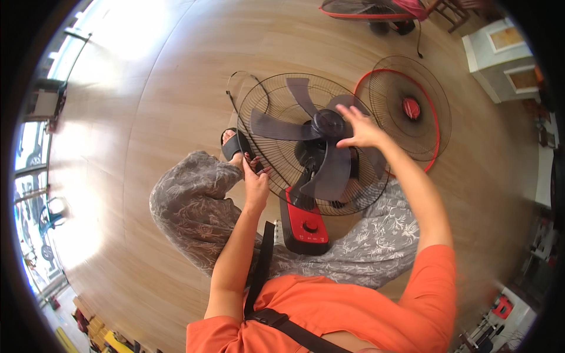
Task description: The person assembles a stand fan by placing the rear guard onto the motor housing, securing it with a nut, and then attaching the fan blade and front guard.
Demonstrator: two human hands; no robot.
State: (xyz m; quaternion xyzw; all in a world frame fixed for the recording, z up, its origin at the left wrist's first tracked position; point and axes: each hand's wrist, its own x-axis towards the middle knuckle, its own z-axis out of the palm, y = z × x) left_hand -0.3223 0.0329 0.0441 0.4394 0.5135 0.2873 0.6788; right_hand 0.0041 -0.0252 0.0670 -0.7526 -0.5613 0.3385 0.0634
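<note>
Before me, between my legs, stands an electric fan with dark translucent blades (282, 125) over its rear wire guard (265, 165). My left hand (257, 181) grips the guard's rim on the left side. With its fingers spread, my right hand (362, 128) is at the right edge of the blade hub (328, 125); whether it touches the hub or a blade I cannot tell. Below the guard is the fan's red and black control base (306, 225) with a knob. A front wire guard (382, 106) with a red centre cap and a red ring (437, 132) lie on the floor at the right.
At the top right is another fan part with a red rim (366, 16), near a wooden chair (450, 15). A white cabinet (496, 61) stands at the right. A black cable (260, 81) loops beyond the guard, near my sandalled foot (231, 143). Boxes (95, 326) are at the lower left.
</note>
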